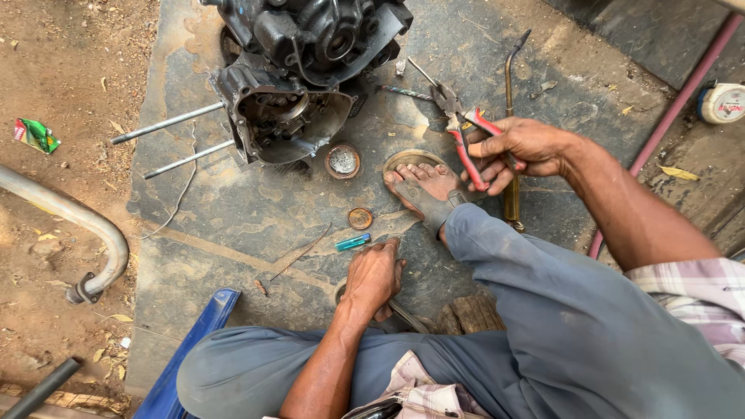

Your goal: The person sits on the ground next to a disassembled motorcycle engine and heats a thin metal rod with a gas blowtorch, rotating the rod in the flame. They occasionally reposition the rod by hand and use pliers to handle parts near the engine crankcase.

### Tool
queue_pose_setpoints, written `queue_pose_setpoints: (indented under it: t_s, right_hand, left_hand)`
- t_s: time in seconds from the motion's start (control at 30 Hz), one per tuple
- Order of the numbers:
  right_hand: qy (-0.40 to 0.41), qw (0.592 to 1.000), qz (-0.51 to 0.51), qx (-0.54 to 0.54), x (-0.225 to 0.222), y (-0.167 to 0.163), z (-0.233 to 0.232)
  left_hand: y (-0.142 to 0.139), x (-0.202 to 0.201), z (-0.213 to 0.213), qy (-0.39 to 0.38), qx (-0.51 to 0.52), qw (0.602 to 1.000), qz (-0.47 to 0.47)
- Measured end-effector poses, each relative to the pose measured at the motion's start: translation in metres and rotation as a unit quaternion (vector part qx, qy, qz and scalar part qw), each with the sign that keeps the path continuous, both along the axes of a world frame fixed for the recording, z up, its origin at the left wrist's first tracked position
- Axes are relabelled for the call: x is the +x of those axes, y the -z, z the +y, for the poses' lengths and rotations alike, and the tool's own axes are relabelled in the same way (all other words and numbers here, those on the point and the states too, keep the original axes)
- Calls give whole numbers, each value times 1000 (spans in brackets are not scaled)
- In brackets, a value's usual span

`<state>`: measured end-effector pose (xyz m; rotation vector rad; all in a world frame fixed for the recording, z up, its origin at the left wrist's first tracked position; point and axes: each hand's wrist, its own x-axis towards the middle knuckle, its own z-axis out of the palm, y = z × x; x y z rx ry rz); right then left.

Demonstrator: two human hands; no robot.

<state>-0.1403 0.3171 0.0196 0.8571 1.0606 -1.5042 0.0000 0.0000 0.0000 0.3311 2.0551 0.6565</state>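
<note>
Lying far left of the engine case [283, 116], a small green packet [35, 136] with a red edge rests on bare dirt. Two steel studs [167, 122] stick out of the case's left side. Below the case, the left hand [374, 278] presses down on the stone slab [233, 209], fingers curled together; whether it holds anything cannot be told. One turquoise lighter [353, 242] sits just above that hand, beside a small rusty disc [359, 218]. Right of the case, the right hand [518, 151] grips the red-handled pliers [464, 128], jaws pointing toward the case. Farthest right lies one white roll [723, 102].
</note>
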Motion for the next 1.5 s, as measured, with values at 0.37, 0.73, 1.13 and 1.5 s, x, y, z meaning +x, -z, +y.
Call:
queue_pose_setpoints:
  t_s: [0.37,0.73,1.13,1.5]
  right_hand:
    - [137,964,122,-194,50,5,2]
    - [124,899,115,-403,112,46,-15]
    - [-78,821,266,499,137,12,-20]
    - [-45,770,295,564,168,21,-3]
  left_hand:
    - [-25,-26,27,-338,216,900,-171]
    - [-61,-81,92,-380,408,779,-288]
    - [-110,-26,-61,-382,-46,897,217]
    - [-64,-26,-93,-298,-152,887,318]
